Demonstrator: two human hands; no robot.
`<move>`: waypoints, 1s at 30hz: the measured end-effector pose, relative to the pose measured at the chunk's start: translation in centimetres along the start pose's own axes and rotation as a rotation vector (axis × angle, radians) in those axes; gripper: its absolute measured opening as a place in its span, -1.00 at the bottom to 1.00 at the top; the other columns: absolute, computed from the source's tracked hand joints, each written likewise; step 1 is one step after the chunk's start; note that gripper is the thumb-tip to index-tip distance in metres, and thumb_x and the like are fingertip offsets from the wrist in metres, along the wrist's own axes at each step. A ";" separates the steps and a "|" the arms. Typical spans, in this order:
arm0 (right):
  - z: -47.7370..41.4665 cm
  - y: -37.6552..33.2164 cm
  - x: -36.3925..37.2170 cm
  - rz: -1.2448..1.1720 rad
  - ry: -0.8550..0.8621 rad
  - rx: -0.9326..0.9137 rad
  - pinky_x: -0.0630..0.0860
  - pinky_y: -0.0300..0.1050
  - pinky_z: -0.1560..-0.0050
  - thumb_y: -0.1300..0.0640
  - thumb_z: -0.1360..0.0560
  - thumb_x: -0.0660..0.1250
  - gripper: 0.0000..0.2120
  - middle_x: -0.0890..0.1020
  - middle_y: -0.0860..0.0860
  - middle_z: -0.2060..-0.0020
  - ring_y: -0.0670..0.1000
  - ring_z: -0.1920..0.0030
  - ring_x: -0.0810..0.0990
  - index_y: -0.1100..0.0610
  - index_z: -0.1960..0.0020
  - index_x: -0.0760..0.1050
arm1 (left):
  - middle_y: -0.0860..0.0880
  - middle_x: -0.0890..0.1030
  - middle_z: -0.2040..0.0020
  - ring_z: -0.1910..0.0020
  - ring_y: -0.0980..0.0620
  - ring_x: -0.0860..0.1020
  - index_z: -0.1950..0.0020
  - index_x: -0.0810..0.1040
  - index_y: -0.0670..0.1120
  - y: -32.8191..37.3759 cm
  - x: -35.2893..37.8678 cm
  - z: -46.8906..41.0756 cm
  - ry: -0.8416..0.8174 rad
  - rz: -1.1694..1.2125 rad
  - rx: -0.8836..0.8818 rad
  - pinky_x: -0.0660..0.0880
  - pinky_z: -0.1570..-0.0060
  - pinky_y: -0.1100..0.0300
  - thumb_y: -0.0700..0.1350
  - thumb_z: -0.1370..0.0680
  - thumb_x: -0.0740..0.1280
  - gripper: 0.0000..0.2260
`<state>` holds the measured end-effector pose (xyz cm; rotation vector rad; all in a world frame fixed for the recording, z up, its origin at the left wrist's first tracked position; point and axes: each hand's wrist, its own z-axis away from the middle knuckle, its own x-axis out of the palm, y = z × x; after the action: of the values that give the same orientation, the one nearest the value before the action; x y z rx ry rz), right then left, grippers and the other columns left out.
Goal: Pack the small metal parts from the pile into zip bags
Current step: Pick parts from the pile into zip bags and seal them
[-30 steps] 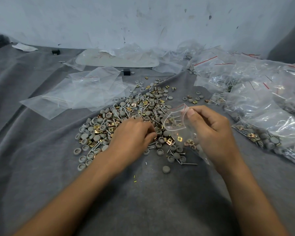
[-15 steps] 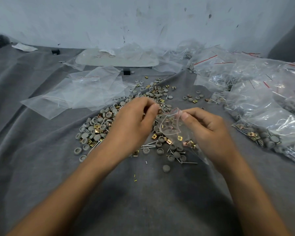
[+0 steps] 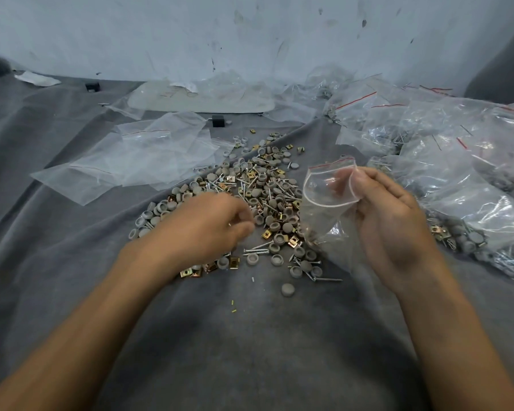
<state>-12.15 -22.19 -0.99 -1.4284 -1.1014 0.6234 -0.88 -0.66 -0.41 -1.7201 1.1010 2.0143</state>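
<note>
To do this well I should turn the zip bag's (image 3: 324,203) gaping mouth toward the pile (image 3: 267,185) at frame centre and feed it small pinches. My right hand (image 3: 392,226) pinches the bag's rim, right of centre. My left hand (image 3: 205,226) hovers curled over the pile, blurred, so I cannot tell if it holds parts.

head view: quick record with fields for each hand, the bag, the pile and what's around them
left hand: over the pile, fingers curled, blurred; grip unclear
right hand: pinches the zip bag's mouth
zip bag: mouth open, at the pile's right edge
pile: grey caps, screws, brass clips on grey cloth
empty bags: flat, left of pile
filled bags: heaped right
</note>
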 end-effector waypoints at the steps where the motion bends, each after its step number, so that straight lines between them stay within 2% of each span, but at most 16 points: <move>1: -0.1 0.0 0.0 -0.010 0.010 0.001 0.43 -0.06 -0.11 0.18 -0.63 0.25 -0.79 0.68 0.03 0.13 0.04 0.00 0.56 0.11 0.07 0.64 | 0.18 0.65 0.09 0.11 0.20 0.58 -0.04 0.64 0.11 0.0 0.2 0.1 -0.063 -0.035 -0.008 0.48 0.13 0.19 0.11 -0.60 0.33 -0.86; 3: -0.1 -0.1 -0.1 -0.021 0.019 0.010 0.48 -0.13 -0.06 0.19 -0.64 0.24 -0.81 0.68 0.03 0.14 0.00 0.04 0.59 0.15 0.04 0.61 | 0.13 0.66 0.14 0.15 0.13 0.59 0.04 0.62 0.07 0.2 0.7 0.2 -0.140 -0.085 -0.004 0.53 0.10 0.13 0.15 -0.57 0.37 -0.83; 5: 0.0 -0.1 -0.1 -0.034 0.024 0.022 0.50 -0.14 -0.06 0.19 -0.65 0.24 -0.80 0.68 0.02 0.15 -0.02 0.06 0.60 0.13 0.06 0.62 | 0.08 0.64 0.16 0.13 0.04 0.58 0.06 0.61 0.04 0.7 1.3 0.3 -0.132 -0.166 0.022 0.51 0.14 0.09 0.18 -0.55 0.37 -0.78; 7: 0.0 -0.2 0.0 -0.030 0.031 0.024 0.50 -0.13 -0.06 0.19 -0.65 0.24 -0.79 0.68 0.01 0.16 -0.03 0.07 0.60 0.12 0.08 0.63 | 0.05 0.62 0.16 0.09 -0.02 0.56 0.07 0.60 0.01 1.3 1.9 0.5 -0.054 -0.266 0.050 0.40 0.21 0.11 0.17 -0.55 0.33 -0.76; 10: 0.1 -0.4 0.3 -0.008 0.036 0.019 0.49 -0.09 -0.07 0.20 -0.64 0.24 -0.78 0.68 0.01 0.17 -0.02 0.08 0.59 0.12 0.08 0.64 | 0.01 0.59 0.15 0.04 -0.08 0.54 0.12 0.54 -0.04 2.6 3.1 1.1 0.082 -0.407 0.090 0.26 0.16 0.10 0.09 -0.56 0.24 -0.77; 12: 0.2 -0.4 0.4 0.001 0.036 0.014 0.46 -0.04 -0.09 0.20 -0.64 0.25 -0.78 0.67 0.02 0.16 0.01 0.06 0.57 0.12 0.08 0.64 | 0.00 0.59 0.12 0.03 -0.08 0.53 0.16 0.46 -0.03 3.2 3.9 1.7 0.164 -0.457 0.100 0.26 0.11 0.07 0.06 -0.55 0.21 -0.80; 15: 0.3 -0.4 0.6 0.012 0.028 0.013 0.40 0.03 -0.11 0.18 -0.63 0.26 -0.76 0.65 0.04 0.14 0.08 0.02 0.52 0.07 0.12 0.66 | 0.00 0.60 0.07 0.04 -0.07 0.55 0.14 0.41 0.03 3.8 4.8 2.4 0.240 -0.427 0.077 0.38 0.07 0.06 0.04 -0.55 0.19 -0.87; 18: 0.4 -0.4 0.6 0.026 0.015 0.017 0.37 0.07 -0.11 0.15 -0.63 0.26 -0.71 0.65 0.03 0.13 0.09 0.00 0.49 0.02 0.16 0.69 | 0.01 0.59 0.07 0.06 -0.04 0.54 0.12 0.40 0.02 3.9 5.4 2.6 0.273 -0.368 0.051 0.31 0.14 0.09 0.04 -0.56 0.21 -0.88; 21: 0.3 -0.1 0.6 0.035 0.005 0.024 0.38 0.07 -0.11 0.14 -0.63 0.26 -0.73 0.65 0.02 0.13 0.09 0.00 0.50 0.02 0.14 0.69 | 0.03 0.58 0.09 0.08 -0.06 0.56 0.07 0.50 -0.03 3.4 5.1 2.3 0.191 -0.287 -0.025 0.35 0.19 0.10 0.10 -0.52 0.25 -0.79; 23: 0.3 0.0 0.5 0.037 -0.008 0.030 0.39 0.06 -0.12 0.10 -0.61 0.28 -0.76 0.65 0.02 0.12 0.08 -0.01 0.51 0.03 0.13 0.69 | 0.00 0.60 0.17 0.15 -0.09 0.56 0.13 0.52 -0.05 3.0 4.5 2.1 0.082 -0.297 -0.058 0.42 0.23 0.08 0.13 -0.50 0.27 -0.75; 26: 0.3 0.1 0.6 0.041 -0.026 0.033 0.40 0.01 -0.10 0.09 -0.60 0.28 -0.77 0.66 0.01 0.12 0.07 -0.01 0.51 0.04 0.12 0.68 | -0.08 0.49 0.32 0.29 -0.13 0.44 0.27 0.40 -0.10 3.1 3.8 2.1 -0.032 -0.342 -0.070 0.24 0.40 0.11 0.11 -0.47 0.30 -0.70; 28: 0.3 0.1 0.6 0.034 -0.031 0.033 0.42 -0.03 -0.09 0.09 -0.59 0.28 -0.78 0.66 0.00 0.14 0.05 0.00 0.53 0.04 0.12 0.68 | -0.15 0.51 0.29 0.31 -0.15 0.42 0.32 0.34 -0.09 3.4 3.4 2.1 -0.068 -0.360 -0.067 0.17 0.42 0.12 0.08 -0.46 0.31 -0.69; 30: 0.3 0.1 0.6 0.034 -0.036 0.032 0.44 -0.06 -0.08 0.09 -0.58 0.28 -0.79 0.66 -0.01 0.14 0.01 0.02 0.55 0.04 0.12 0.68 | -0.12 0.52 0.27 0.30 -0.16 0.44 0.34 0.28 -0.09 3.6 3.1 2.1 -0.068 -0.404 -0.046 0.15 0.42 0.12 0.04 -0.47 0.31 -0.68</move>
<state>-12.17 -21.50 -1.00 -1.4158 -1.0923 0.6909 -5.53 -2.47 -2.00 -1.7156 0.6259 1.8368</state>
